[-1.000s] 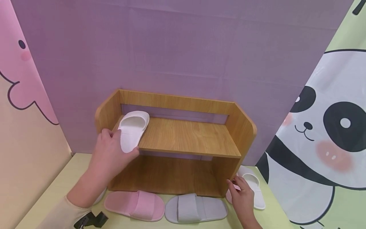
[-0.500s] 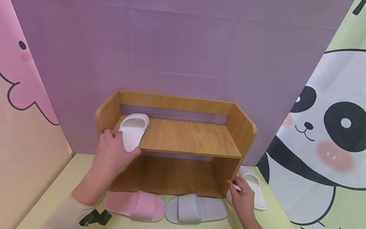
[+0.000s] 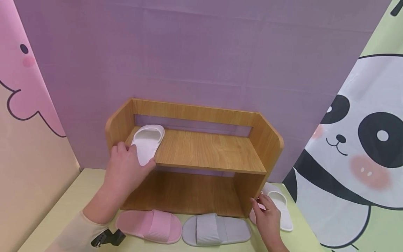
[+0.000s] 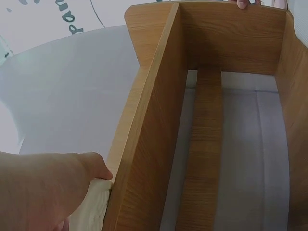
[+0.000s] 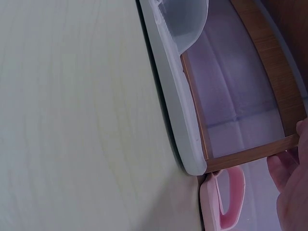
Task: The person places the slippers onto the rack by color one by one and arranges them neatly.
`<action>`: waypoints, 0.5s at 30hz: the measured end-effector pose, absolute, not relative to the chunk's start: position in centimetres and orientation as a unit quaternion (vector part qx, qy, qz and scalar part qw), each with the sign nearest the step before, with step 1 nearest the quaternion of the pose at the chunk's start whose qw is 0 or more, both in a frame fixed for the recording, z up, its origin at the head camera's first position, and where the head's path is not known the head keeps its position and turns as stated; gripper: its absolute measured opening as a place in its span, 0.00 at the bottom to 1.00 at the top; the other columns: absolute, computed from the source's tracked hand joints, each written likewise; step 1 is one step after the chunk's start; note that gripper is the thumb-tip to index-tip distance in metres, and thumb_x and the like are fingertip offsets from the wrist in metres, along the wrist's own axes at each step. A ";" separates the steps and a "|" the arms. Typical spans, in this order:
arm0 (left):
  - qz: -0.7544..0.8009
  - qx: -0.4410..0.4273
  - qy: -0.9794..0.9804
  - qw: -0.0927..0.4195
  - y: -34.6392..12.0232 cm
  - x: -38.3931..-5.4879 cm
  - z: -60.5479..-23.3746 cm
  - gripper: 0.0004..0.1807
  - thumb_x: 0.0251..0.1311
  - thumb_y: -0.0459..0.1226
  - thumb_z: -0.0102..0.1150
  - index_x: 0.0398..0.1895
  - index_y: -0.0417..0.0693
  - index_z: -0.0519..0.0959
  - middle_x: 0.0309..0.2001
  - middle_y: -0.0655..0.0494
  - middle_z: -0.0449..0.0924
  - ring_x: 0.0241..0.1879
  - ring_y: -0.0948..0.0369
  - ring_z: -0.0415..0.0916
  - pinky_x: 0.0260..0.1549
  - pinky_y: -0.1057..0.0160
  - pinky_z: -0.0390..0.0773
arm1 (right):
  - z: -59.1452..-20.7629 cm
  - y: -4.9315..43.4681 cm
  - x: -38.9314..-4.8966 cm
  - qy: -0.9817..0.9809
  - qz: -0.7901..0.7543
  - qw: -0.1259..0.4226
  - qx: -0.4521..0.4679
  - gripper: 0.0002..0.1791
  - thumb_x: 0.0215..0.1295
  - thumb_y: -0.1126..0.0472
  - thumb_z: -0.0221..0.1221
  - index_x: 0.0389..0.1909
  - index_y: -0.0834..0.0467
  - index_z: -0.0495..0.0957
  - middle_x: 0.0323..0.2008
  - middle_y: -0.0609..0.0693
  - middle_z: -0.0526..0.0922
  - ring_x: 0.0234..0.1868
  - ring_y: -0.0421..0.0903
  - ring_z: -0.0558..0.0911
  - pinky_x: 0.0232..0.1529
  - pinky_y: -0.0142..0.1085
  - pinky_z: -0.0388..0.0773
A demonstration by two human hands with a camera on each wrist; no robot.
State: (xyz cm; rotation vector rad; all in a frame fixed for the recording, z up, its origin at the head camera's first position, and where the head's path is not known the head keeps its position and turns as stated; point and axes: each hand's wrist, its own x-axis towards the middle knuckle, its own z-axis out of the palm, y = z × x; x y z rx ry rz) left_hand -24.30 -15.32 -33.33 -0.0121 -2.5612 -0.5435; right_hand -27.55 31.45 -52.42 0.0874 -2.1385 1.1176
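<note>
White slipper [image 3: 146, 148], near end pinched between thumb and fingers of left hand [image 3: 126, 172], strap end reaching beyond fingers, at left of wooden rack's upper shelf [image 3: 207, 148]; two-sided grip apparently keeps it straight. Right hand [image 3: 267, 215] pinches edge of right side panel [image 3: 269, 150], seemingly steadying rack [image 3: 195, 112]. Pink slipper [image 3: 160, 226], grey slipper [image 3: 207, 229] lie before rack on table [image 3: 72, 199].

Head: above and behind both grips, farthest off, facing forward and down on the wooden rack [image 3: 195, 111].
Left wrist: close beside the left hand [image 3: 127, 171], rolled sideways, looking past its grip along the rack.
Right wrist: near the right hand's [image 3: 267, 215] grip, also rolled, the grey slipper [image 3: 217, 230] close ahead.
Wrist overlap: lower compartment [image 3: 192, 192], right fingers [image 4: 243, 3].
</note>
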 end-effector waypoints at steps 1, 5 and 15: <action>-0.199 -0.006 -0.945 0.259 -15.4 -24.3 -33.3 0.44 0.66 0.57 0.68 0.60 0.19 0.76 0.53 0.25 0.71 0.57 0.32 0.68 0.53 0.35 0.77 | -52.4 31.5 -27.5 -0.827 0.435 0.356 0.034 0.14 0.67 0.74 0.74 0.51 0.63 0.91 0.49 0.55 0.92 0.44 0.27 0.83 0.43 0.17 0.81; -0.193 -0.009 -0.945 0.262 -15.5 -24.5 -33.4 0.44 0.69 0.57 0.67 0.62 0.19 0.76 0.55 0.24 0.72 0.59 0.31 0.68 0.55 0.34 0.77 | -52.4 31.5 -27.6 -0.825 0.437 0.356 0.034 0.14 0.66 0.74 0.73 0.52 0.63 0.91 0.49 0.55 0.91 0.44 0.25 0.82 0.43 0.17 0.81; -0.180 -0.014 -0.945 0.272 -15.6 -24.8 -33.8 0.45 0.70 0.58 0.67 0.61 0.18 0.75 0.56 0.24 0.74 0.60 0.31 0.68 0.57 0.34 0.77 | -52.1 31.2 -27.3 -0.816 0.443 0.367 0.054 0.14 0.67 0.75 0.73 0.51 0.62 0.92 0.47 0.55 0.92 0.44 0.27 0.84 0.42 0.17 0.81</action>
